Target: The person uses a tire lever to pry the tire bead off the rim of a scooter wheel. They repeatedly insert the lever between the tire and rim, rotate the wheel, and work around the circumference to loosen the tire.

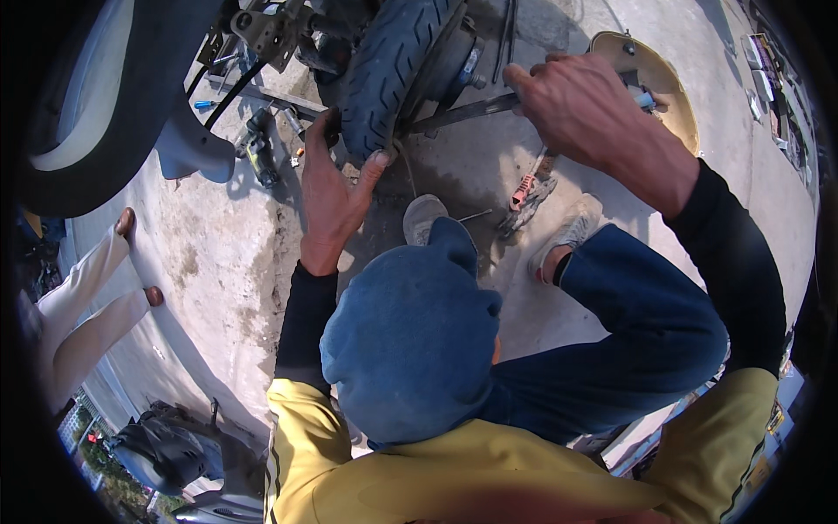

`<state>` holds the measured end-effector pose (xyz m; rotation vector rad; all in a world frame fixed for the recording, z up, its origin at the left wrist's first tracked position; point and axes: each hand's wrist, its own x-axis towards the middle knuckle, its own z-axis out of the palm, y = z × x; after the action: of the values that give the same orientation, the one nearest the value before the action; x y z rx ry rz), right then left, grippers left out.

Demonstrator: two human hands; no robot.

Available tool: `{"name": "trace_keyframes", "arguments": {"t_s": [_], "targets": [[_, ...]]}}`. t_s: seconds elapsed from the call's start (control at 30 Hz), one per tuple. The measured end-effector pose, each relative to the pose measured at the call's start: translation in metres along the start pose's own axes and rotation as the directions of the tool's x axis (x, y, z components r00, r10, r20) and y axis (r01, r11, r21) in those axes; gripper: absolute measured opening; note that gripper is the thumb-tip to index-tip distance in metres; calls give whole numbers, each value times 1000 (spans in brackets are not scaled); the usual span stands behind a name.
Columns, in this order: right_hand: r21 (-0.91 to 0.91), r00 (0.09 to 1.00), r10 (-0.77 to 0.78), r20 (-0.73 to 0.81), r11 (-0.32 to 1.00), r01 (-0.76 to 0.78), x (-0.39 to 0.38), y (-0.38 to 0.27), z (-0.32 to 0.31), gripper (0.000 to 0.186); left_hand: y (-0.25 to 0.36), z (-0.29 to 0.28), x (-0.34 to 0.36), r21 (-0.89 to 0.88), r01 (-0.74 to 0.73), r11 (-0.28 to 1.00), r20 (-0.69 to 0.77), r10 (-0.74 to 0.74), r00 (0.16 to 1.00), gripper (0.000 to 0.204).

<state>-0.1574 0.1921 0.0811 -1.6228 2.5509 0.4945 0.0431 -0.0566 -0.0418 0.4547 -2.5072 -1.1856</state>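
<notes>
My left hand [336,199] is closed round the near edge of a black motorcycle tyre [370,98], thumb on its right side and fingers on its left. My right hand [587,112] is wrapped round the end of a flat metal lever [476,112]. From that fist the lever runs left, its far end lying against the wheel's side, low by the hub [465,77]. Exactly where its tip sits is hard to make out. The wheel stands upright at the top centre.
A tan curved tray [677,87] lies right of my right hand. Orange-handled tool [522,190] and yellow-green tool [261,160] rest on the concrete. White bodywork [196,148] overhangs the upper left. At left stands a person in light trousers [87,301]; a dark scooter [157,458] is behind.
</notes>
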Motion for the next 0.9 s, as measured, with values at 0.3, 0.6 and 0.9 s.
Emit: {"name": "trace_keyframes", "arguments": {"t_s": [0.3,0.6,0.9], "targets": [[-241,968,-225,-109,951,194,14,-13,-10,8,5,13,17,128,-27,991,11,26,1000,105],[-276,977,-209,-50,943,187,-3,-23,-16,14,6,15,11,115,-23,993,-28,27,999,105],[-325,976,-216,-31,926,195,-4,-25,-14,18,3,7,15,100,-13,995,46,8,999,103]]}}
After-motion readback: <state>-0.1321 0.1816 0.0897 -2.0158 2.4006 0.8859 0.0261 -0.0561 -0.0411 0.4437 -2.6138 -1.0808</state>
